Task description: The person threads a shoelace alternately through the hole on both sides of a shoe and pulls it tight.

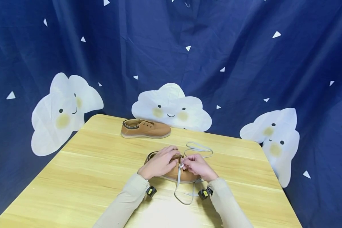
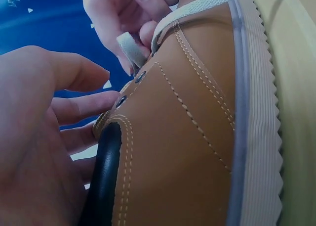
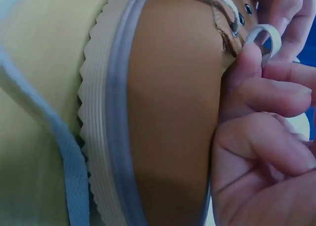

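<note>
A tan lace-up shoe (image 1: 171,174) lies side-on on the table, its toe to the right. My left hand (image 1: 159,162) reaches over its opening; in the left wrist view the fingertips (image 2: 106,98) touch the edge beside two bare eyelets (image 2: 140,77), thumb apart from them. With thumb and fingers, my right hand (image 1: 198,165) pinches a light grey shoelace (image 3: 272,35) at the lacing, where it bends into a small loop. One length of that lace runs down over the shoe's near side onto the table. The right palm is beside the toe.
Behind, at the table's far edge, stands a matching tan shoe (image 1: 151,129) with empty eyelets. Another stretch of grey lace (image 1: 199,147) loops on the wooden table (image 1: 102,171) beyond the right hand. A dark blue curtain (image 1: 165,41) with clouds hangs behind.
</note>
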{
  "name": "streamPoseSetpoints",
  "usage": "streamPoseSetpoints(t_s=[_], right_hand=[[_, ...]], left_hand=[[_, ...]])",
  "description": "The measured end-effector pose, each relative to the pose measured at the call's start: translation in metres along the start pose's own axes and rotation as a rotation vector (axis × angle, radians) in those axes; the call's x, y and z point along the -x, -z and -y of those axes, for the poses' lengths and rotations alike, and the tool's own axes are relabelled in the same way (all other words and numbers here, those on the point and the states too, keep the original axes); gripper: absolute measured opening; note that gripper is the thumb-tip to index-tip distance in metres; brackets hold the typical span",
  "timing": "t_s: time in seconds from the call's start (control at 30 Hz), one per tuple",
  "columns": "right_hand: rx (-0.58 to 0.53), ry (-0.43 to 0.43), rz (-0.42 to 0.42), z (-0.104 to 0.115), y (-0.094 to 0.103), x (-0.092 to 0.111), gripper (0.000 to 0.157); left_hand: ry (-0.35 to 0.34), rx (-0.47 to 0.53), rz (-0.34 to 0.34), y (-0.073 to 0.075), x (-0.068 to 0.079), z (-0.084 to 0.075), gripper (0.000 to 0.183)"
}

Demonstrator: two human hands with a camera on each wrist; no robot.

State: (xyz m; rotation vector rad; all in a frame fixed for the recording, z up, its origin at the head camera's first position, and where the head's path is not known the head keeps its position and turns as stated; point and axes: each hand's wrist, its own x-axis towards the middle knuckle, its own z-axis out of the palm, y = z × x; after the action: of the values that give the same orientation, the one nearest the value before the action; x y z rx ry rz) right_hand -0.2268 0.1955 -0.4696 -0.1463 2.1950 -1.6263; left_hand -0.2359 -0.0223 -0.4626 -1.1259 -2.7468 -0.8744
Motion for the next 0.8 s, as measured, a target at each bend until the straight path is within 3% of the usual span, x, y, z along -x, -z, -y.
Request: streamPoseSetpoints(t_s=[0.43,0.67,0.8], right_hand=[[0.186,0.084,-0.261,-0.004,-0.015,-0.008,0.025],[0.413,0.213,-0.436,-0.003,-0.021,-0.008,0.019],[0.431,0.272,-0.480,-0.003,-0.023,-0.009,0.027]], left_hand=[[-0.025,-0.015,0.005,0.002,0.003,-0.003,0.026],[-0.007,-0.039,0.021,0.001,0.004,-0.003,0.033],[-0.020,-0.040,0.013,0.001,0.004,-0.002,0.030]])
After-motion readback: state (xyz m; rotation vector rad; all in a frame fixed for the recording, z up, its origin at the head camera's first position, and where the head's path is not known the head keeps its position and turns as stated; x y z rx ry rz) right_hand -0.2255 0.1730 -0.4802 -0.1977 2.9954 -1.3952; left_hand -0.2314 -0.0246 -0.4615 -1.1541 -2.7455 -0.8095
